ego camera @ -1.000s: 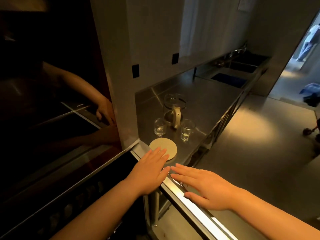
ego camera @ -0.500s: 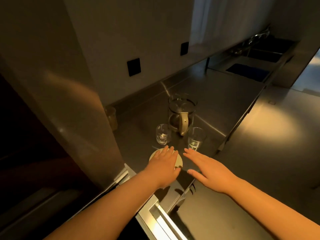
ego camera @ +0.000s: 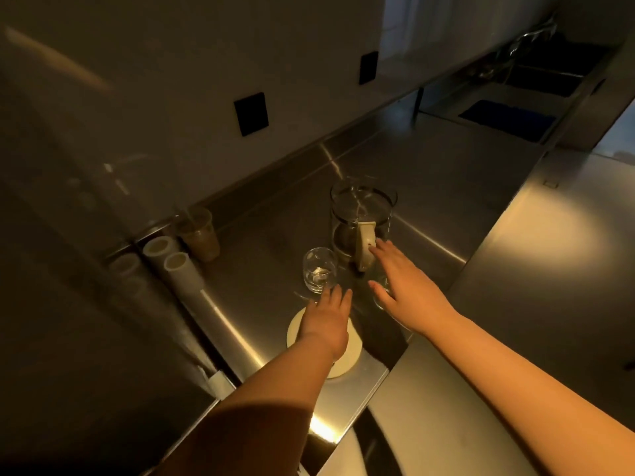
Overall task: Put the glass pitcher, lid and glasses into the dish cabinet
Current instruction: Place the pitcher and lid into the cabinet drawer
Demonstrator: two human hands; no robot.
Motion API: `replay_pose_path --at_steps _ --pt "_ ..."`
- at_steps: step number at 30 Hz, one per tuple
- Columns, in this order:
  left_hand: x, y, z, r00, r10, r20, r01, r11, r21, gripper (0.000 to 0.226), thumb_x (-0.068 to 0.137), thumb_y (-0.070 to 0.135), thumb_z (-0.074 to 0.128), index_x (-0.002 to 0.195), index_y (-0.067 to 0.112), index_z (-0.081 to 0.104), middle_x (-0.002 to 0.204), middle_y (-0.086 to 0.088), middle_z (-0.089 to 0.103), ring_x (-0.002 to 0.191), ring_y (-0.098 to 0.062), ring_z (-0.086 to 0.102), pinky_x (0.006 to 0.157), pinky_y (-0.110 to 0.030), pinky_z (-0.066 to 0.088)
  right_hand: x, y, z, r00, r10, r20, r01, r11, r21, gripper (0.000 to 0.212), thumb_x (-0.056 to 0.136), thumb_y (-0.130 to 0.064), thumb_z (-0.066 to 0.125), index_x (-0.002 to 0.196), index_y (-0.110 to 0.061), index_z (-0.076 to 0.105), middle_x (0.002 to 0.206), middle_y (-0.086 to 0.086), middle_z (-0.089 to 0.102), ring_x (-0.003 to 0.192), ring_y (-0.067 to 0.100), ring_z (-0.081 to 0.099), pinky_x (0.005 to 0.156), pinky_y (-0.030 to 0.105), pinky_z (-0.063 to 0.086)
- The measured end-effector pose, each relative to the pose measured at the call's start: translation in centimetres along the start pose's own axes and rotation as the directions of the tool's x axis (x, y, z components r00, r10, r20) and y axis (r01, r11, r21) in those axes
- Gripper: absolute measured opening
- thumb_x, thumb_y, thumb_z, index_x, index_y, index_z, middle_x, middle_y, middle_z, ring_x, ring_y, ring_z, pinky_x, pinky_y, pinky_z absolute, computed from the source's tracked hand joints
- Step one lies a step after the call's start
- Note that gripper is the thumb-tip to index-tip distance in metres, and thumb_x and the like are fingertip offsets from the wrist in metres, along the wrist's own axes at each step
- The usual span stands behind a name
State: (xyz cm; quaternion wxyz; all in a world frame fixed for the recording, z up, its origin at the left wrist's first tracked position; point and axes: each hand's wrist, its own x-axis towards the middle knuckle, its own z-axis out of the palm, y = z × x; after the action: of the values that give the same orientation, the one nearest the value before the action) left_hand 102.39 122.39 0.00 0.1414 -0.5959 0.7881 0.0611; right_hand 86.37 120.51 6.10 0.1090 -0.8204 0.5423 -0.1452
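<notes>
The pitcher (ego camera: 361, 221) is clear glass, cylindrical, upright on the steel counter, with a cream handle (ego camera: 365, 247) facing the viewer. The left glass (ego camera: 319, 269) is a small clear tumbler, upright, just in front and to the left of the pitcher. The right glass (ego camera: 380, 290) stands in front and to the right of the pitcher and is largely hidden. The lid (ego camera: 354, 352) is a flat cream disc lying on the counter near its front edge, nearer than both glasses.

Brushed glossy steel desk (ego camera: 429, 187), clear glass pitcher (ego camera: 360, 218) with matt cream plastic handle (ego camera: 365, 247), clear glass tumbler (ego camera: 318, 269), matt cream lid (ego camera: 352, 352)
</notes>
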Motion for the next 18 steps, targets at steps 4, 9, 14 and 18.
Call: replay_pose_path --at_steps 4,9,14,18 --pt "0.9 -0.3 1.6 0.996 -0.059 -0.062 0.059 0.998 -0.001 0.069 0.096 0.035 0.042 0.150 0.014 0.005 0.153 -0.012 0.013 0.140 -0.030 0.016 0.106 -0.042 0.030 2.9 1.0 0.7 0.999 0.047 -0.010 -0.048 0.998 -0.033 0.069 0.092 -0.030 0.053 0.149 -0.016 0.018 0.158 0.006 0.009 0.144 0.020 0.007 0.114 0.034 0.015" --pt "1.8 0.3 3.4 0.997 -0.072 -0.021 0.072 0.997 -0.001 0.065 0.094 0.034 0.045 0.147 0.015 0.013 0.149 -0.013 0.019 0.133 -0.029 0.026 0.098 -0.043 0.037 6.2 1.8 1.3 0.997 0.079 -0.010 -0.079 0.996 -0.044 0.073 0.091 -0.028 0.056 0.149 -0.018 0.014 0.158 0.007 0.001 0.144 0.025 0.009 0.115 0.041 0.023" --pt "2.0 0.3 4.9 0.995 -0.099 0.012 0.100 0.992 -0.073 0.050 0.095 0.034 0.042 0.139 0.017 0.026 0.141 -0.010 0.028 0.124 -0.028 0.035 0.088 -0.041 0.042 8.7 1.6 2.6 0.996 0.092 0.003 -0.092 0.996 0.013 0.070 0.092 -0.026 0.055 0.149 -0.020 0.015 0.158 0.007 0.000 0.144 0.026 0.009 0.114 0.042 0.024" --pt "2.5 0.2 5.4 0.993 -0.108 0.045 0.113 0.986 -0.120 0.049 0.092 0.025 0.048 0.137 0.018 0.029 0.138 -0.010 0.031 0.123 -0.028 0.035 0.088 -0.038 0.043 9.7 1.4 4.1 0.995 0.100 0.025 -0.101 0.995 0.021 0.071 0.091 -0.023 0.056 0.149 -0.018 0.016 0.158 0.008 0.004 0.144 0.026 0.005 0.115 0.043 0.019"
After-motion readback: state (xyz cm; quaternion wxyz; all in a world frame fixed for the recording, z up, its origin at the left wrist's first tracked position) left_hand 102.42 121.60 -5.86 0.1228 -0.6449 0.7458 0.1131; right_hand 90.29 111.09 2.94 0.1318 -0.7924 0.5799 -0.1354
